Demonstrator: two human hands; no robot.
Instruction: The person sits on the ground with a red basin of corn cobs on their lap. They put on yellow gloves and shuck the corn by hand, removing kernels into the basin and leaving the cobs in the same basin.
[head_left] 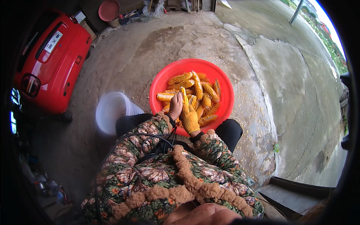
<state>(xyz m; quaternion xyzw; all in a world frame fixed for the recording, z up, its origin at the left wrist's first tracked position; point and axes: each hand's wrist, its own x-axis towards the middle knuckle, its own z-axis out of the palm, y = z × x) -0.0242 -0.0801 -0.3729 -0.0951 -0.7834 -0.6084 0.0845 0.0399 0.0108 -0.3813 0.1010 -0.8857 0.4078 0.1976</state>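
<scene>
A wide red basin (228, 88) stands between my knees and holds several yellow corn cobs (210, 92), some with pale bare strips. Above the near part of the basin I hold one ear of corn (184, 93), its tip pointing up and away from me. My bare left hand (175, 106) is closed against its left side. My right hand (190, 118), in a yellow knit glove, wraps the lower part of the same ear. The fingers partly hide the ear's lower end.
A white bucket (111, 113) stands by my left knee. At the far left is a red car (56, 62). Loose kernels (250, 129) lie scattered on the concrete floor to the right. A black cable (123, 139) crosses my left sleeve. A reddish round basin (109, 10) rests at the back.
</scene>
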